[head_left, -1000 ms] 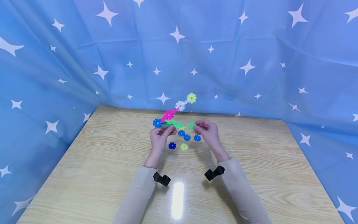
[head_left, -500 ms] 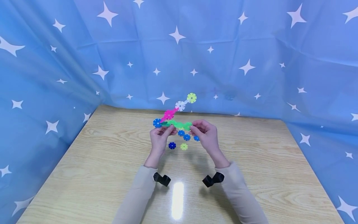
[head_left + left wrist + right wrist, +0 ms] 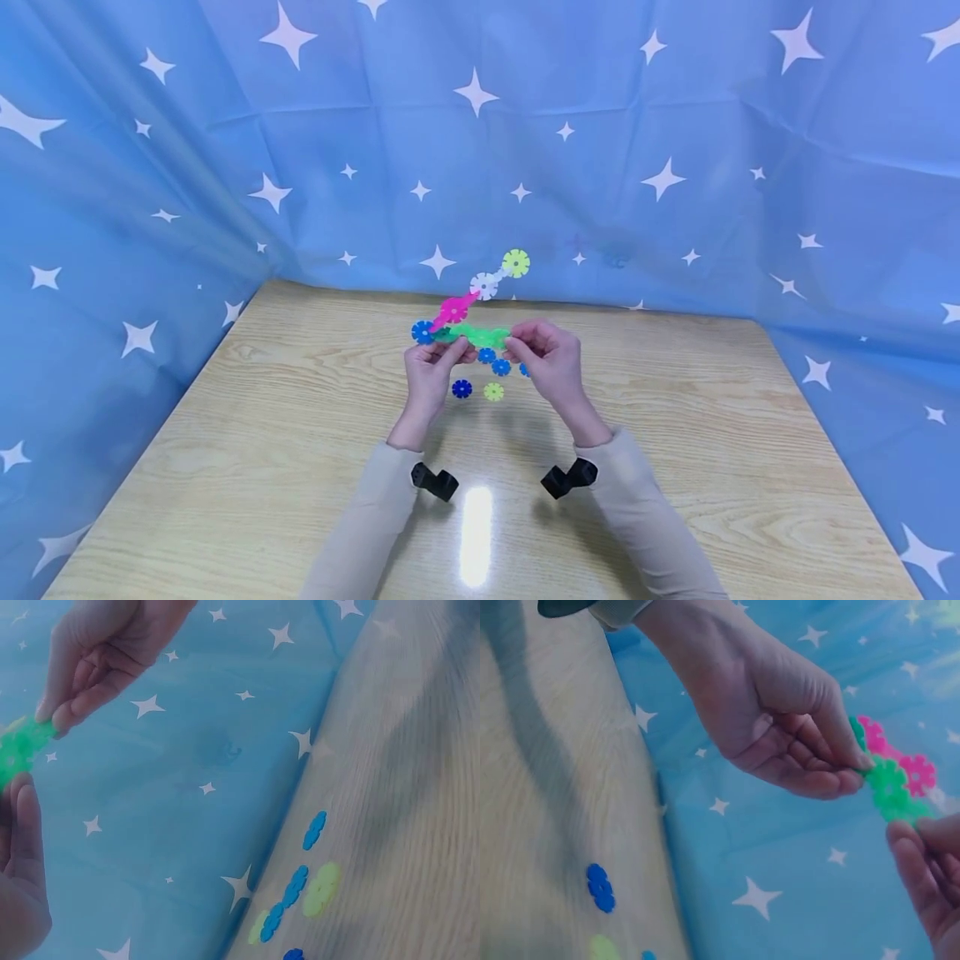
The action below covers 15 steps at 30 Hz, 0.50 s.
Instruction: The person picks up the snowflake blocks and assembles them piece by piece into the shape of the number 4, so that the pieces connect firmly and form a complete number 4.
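A chain of slotted snowflake discs is held up over the table. In the head view it runs from a yellow-green disc (image 3: 516, 263) through white (image 3: 483, 286) and pink discs (image 3: 453, 311) to a blue disc (image 3: 422, 332), then bends right along green discs (image 3: 480, 336). My left hand (image 3: 427, 379) pinches the green stretch between thumb and fingers. At its right end, my right hand (image 3: 553, 358) pinches a green disc, which overlaps the chain. In the right wrist view the green discs (image 3: 889, 784) span both hands' fingertips, with pink discs (image 3: 916, 774) behind.
Loose discs lie on the wooden table (image 3: 262, 433) beneath the hands: blue ones (image 3: 501, 367), a dark blue one (image 3: 462, 389) and a yellow-green one (image 3: 493, 392). My right hand partly covers another blue disc. A blue star-patterned curtain (image 3: 570, 183) stands behind the table.
My right hand has moved left, bringing its green disc from apart to up against the chain's green end. My left hand has stayed nearly still.
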Tool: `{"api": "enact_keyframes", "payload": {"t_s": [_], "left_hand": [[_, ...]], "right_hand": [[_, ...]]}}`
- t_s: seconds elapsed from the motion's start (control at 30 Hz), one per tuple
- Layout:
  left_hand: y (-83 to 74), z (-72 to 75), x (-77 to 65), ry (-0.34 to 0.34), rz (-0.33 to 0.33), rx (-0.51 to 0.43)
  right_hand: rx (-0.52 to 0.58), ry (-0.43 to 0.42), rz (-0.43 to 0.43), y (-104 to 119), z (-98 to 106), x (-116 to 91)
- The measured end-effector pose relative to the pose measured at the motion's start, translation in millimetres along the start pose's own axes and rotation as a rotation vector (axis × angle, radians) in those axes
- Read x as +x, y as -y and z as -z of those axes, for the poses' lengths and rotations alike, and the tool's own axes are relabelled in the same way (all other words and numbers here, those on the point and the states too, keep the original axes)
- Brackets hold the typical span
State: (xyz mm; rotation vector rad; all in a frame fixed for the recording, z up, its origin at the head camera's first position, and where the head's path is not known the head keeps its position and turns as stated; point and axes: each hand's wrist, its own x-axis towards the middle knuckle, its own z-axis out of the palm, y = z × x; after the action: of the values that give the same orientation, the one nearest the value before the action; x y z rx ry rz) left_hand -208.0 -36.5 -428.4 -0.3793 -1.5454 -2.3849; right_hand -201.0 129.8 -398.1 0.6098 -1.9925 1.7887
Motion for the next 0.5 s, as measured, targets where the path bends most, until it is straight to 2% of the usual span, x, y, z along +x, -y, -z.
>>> {"api": "enact_keyframes", "payload": {"t_s": [0.1,0.3,0.4,0.5], "left_hand": [[0.5,-0.1,-1.4,-0.009,-0.002,-0.009],[0.8,-2.7,-0.8,-0.031,-0.027,-0.019],[1.0,-1.2,0.6,-0.071,-0.014,-0.051],[1.6,2.2,2.0,-0.098,-0.003,-0.066]], "right_hand": [[0.045,0.001,-0.021,-1.0,-1.1,-1.7],[0.113,-0.028,-0.126,-13.7,2.8,-3.6],[0.047,-0.017,-0.25,-27.5,5.6,-6.0],[-0.13,0.064,-0.383,-47.3,7.7,-12.4]]}}
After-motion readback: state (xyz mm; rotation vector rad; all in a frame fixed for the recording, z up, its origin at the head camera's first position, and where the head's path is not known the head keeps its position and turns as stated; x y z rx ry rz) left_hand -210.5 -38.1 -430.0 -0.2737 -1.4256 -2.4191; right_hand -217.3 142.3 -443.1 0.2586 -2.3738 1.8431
